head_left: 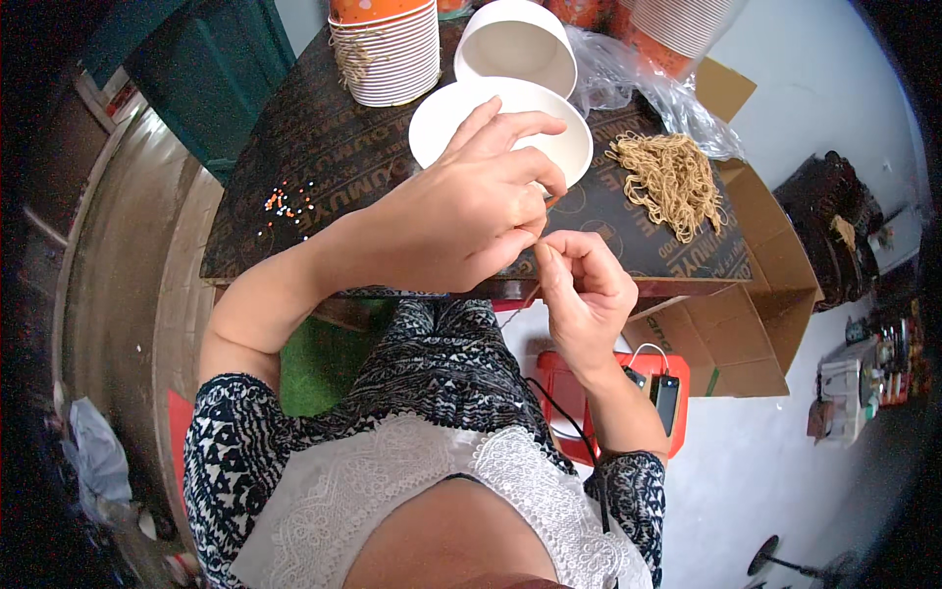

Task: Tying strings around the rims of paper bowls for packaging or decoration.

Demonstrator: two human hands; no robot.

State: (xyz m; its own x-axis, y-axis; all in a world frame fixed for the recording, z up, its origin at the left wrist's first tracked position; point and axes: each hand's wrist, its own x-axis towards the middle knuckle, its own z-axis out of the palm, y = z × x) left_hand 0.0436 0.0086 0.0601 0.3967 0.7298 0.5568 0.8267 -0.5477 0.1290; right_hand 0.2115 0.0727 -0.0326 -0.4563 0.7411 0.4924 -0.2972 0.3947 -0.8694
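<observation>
Just in front of the table edge, my left hand and my right hand meet with fingertips pinched close together. A thin brownish string hangs below the pinch, and my right hand's thumb and finger are closed on it. My left hand pinches at the same spot with its other fingers raised and spread; what lies between its fingertips is too small to make out. Behind the left hand is a white bowl, partly covered by it. A heap of tan strings lies to the right. Small orange, white and dark beads are scattered at the left.
A stack of paper tubs stands at the back left, with a white tub on its side beside it. Clear plastic wrap lies at the back right. An open cardboard box and a red stool are right of the dark table.
</observation>
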